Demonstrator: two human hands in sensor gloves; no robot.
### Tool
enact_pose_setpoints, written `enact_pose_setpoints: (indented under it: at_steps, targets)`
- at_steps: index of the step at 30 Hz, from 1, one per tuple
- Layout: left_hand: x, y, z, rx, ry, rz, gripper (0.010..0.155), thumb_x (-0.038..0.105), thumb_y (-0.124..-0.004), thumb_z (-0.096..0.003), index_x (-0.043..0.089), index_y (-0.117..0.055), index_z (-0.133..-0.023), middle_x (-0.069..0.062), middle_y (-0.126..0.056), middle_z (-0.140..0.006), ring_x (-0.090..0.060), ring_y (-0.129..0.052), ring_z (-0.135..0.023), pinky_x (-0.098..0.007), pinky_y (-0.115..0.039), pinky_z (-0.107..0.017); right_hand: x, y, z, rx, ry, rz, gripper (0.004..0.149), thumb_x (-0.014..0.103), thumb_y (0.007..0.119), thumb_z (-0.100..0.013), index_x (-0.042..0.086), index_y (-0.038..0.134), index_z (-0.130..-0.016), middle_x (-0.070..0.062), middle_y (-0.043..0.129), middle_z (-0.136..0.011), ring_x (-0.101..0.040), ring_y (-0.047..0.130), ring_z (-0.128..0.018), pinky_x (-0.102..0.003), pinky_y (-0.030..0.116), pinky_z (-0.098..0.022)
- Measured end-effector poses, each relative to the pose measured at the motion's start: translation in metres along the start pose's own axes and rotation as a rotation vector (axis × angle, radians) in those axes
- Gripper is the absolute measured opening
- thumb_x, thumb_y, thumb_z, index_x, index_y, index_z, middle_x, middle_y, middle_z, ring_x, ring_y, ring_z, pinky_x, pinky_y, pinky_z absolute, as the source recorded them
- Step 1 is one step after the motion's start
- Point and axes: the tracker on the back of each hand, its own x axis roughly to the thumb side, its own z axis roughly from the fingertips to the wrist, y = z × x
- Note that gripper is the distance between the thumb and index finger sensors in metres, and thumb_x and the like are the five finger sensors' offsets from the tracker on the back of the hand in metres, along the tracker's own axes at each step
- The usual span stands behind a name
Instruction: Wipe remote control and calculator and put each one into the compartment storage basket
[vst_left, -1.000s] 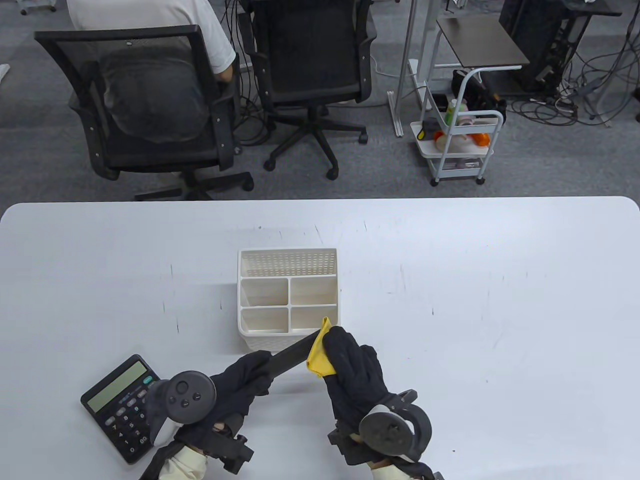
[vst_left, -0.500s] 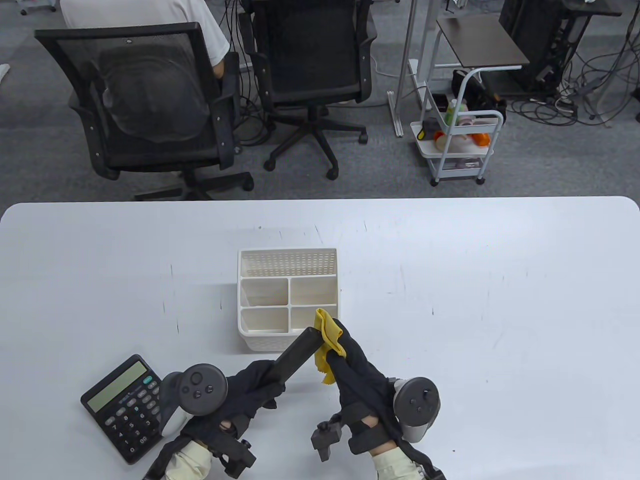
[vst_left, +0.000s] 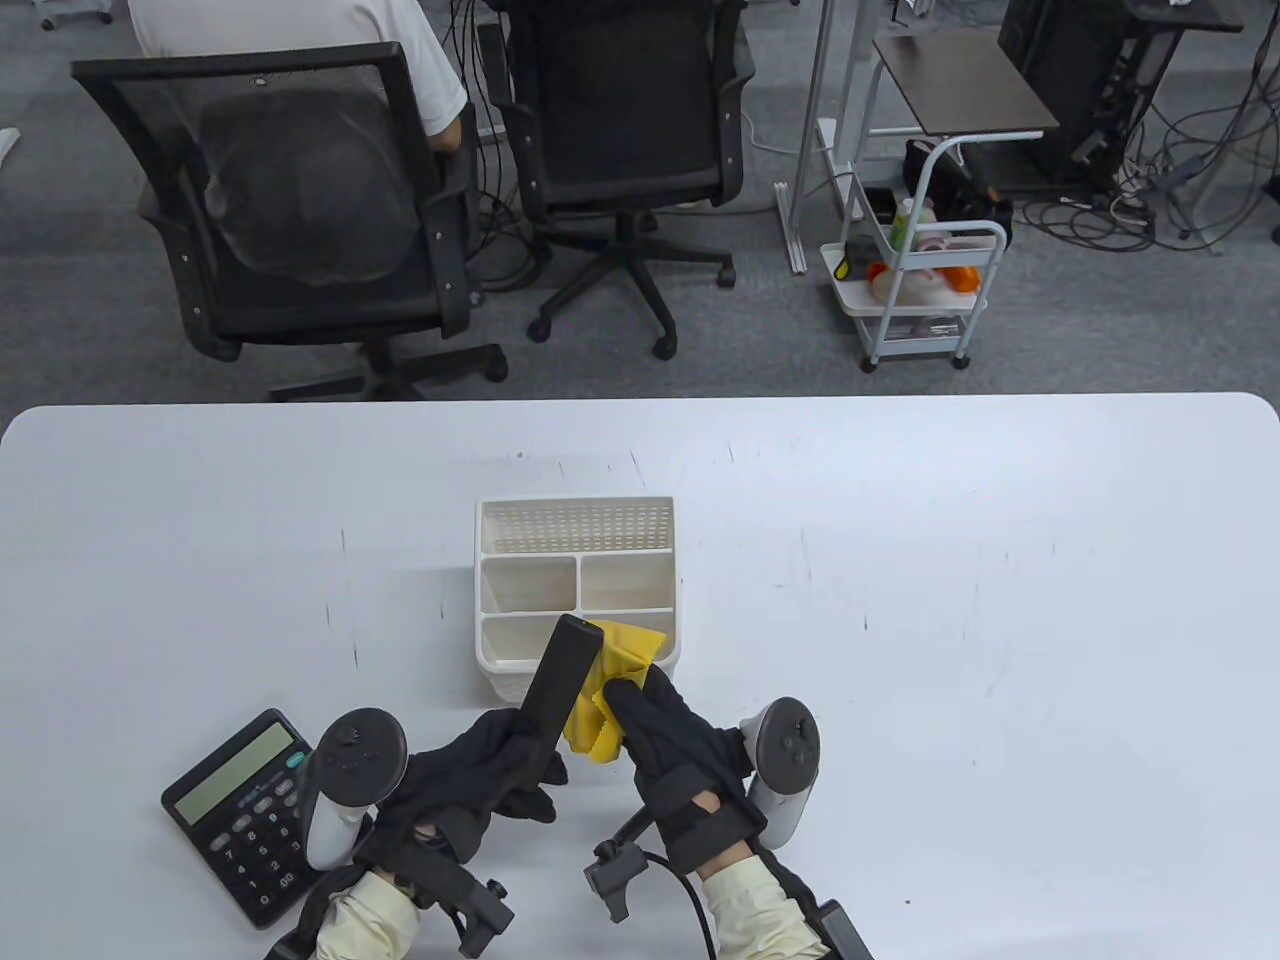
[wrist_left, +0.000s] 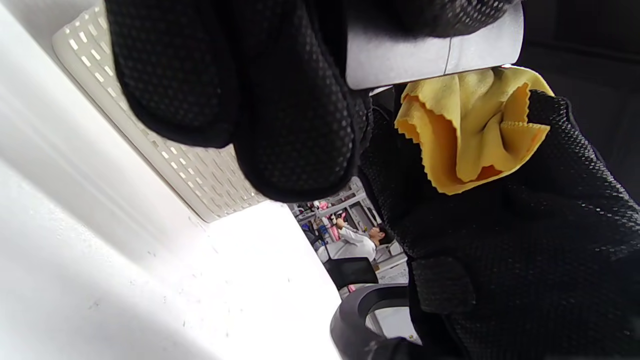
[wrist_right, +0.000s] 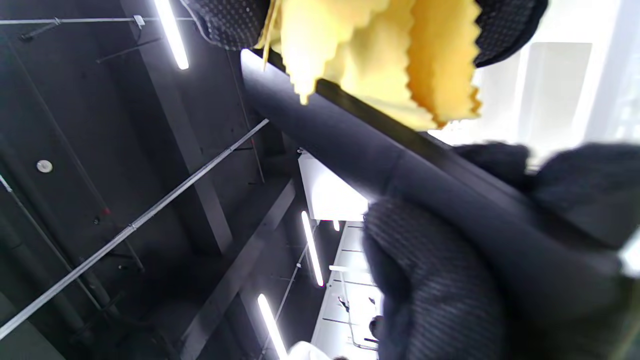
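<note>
Calculator (vst_left: 243, 813) lies beside left hand (vst_left: 480, 765) gripping remote (vst_left: 557, 685); right hand (vst_left: 665, 745) pinches cloth (vst_left: 610, 675).

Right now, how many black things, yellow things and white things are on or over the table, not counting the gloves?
Black: 2, the remote control and the calculator
Yellow: 1, the cloth
White: 1, the storage basket
Total: 4

The white table (vst_left: 900, 560) carries the compartment basket (vst_left: 577, 530) mid-table; the calculator (vst_left: 240, 810) lies near-left, apparently flat.
</note>
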Motion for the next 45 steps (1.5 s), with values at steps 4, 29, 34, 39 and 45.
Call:
enact_pose_setpoints:
  at_steps: [4,29,34,39,45]
  targets:
    - [0.0,-0.004,-0.002,-0.047,-0.004,-0.044,0.047,0.048,-0.064,-0.0508,0.026,-0.077,-0.09,0.0,-0.102,-0.072,-0.008,-0.112,-0.042,-0.039,-0.094,-0.039,0.002,-0.004,-0.001,-0.054,-0.017,-0.068,0.054,0.026,0.063,-0.062,0.001,0.054,-0.109,-0.023,0.074,-0.104,-0.043,0.082,-0.087,-0.067,0.061,-0.061]
    - [0.009,-0.006,0.002,0.042,-0.033,-0.131,0.047,0.048,-0.065,-0.0501,0.025,-0.077,-0.089,0.0,-0.103,-0.072,-0.009,-0.113,-0.042,-0.039,-0.095,-0.039,-0.003,-0.002,0.015,-0.017,-0.03,-0.002,0.055,0.027,0.064,-0.062,0.0,0.055,-0.109,-0.023,0.075,-0.103,-0.043,0.083,-0.085,-0.067,0.061,-0.06]
    - [0.009,-0.003,0.005,0.078,-0.029,-0.099,0.048,0.048,-0.066,-0.05,0.024,-0.077,-0.09,-0.001,-0.103,-0.071,-0.009,-0.114,-0.041,-0.039,-0.095,-0.038,-0.007,0.009,0.017,0.018,-0.015,0.015,0.055,0.026,0.064,-0.062,0.0,0.054,-0.109,-0.024,0.075,-0.103,-0.042,0.083,-0.085,-0.067,0.062,-0.06]
    - [0.008,0.001,0.007,0.14,-0.015,-0.066,0.057,0.048,-0.068,-0.0492,0.014,-0.073,-0.094,-0.002,-0.104,-0.07,-0.007,-0.115,-0.041,-0.037,-0.097,-0.037,-0.011,0.016,0.019,0.052,0.001,0.072,0.056,0.026,0.064,-0.061,-0.001,0.054,-0.109,-0.025,0.074,-0.103,-0.043,0.082,-0.086,-0.067,0.062,-0.059]
    - [0.009,0.0,0.005,0.056,-0.04,-0.043,0.067,0.048,-0.067,-0.0493,0.011,-0.06,-0.105,-0.001,-0.103,-0.071,-0.008,-0.114,-0.043,-0.038,-0.095,-0.04,-0.007,0.011,0.019,0.037,-0.023,0.021,0.055,0.026,0.064,-0.061,-0.001,0.057,-0.108,-0.025,0.076,-0.102,-0.044,0.084,-0.084,-0.067,0.062,-0.059]
